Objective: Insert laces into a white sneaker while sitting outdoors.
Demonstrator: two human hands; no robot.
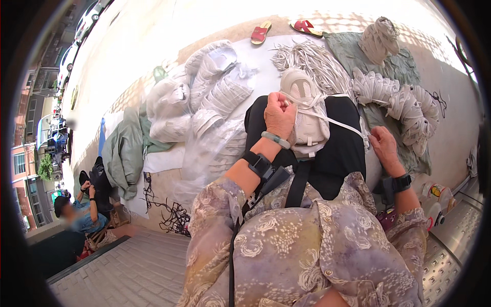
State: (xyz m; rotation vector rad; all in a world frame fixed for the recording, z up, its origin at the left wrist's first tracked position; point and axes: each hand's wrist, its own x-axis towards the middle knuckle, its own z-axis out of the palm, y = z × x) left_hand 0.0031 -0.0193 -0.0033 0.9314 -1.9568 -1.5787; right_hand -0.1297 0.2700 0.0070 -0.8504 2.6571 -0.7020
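Observation:
A pale beige sneaker (313,132) rests on my lap, its toe pointing away from me and its heel close to my belly. My left hand (280,116) is closed at the left side of the laces, thumb and fingers pinched on a lace end. From the middle of the shoe a flat white shoelace (343,126) runs taut to the right. My right hand (384,147) grips that lace beside my right thigh, with its fingertips pressed together. Other lace strands lie loosely across the shoe's tongue.
A heap of loose white laces (313,62) lies beyond my knees. Bundled shoes (396,100) are on a green sheet to the right. Plastic-wrapped shoes (217,94) are piled at left. Red slippers (261,33) lie ahead. Another person (92,212) sits far left, beyond tangled black cords (174,217).

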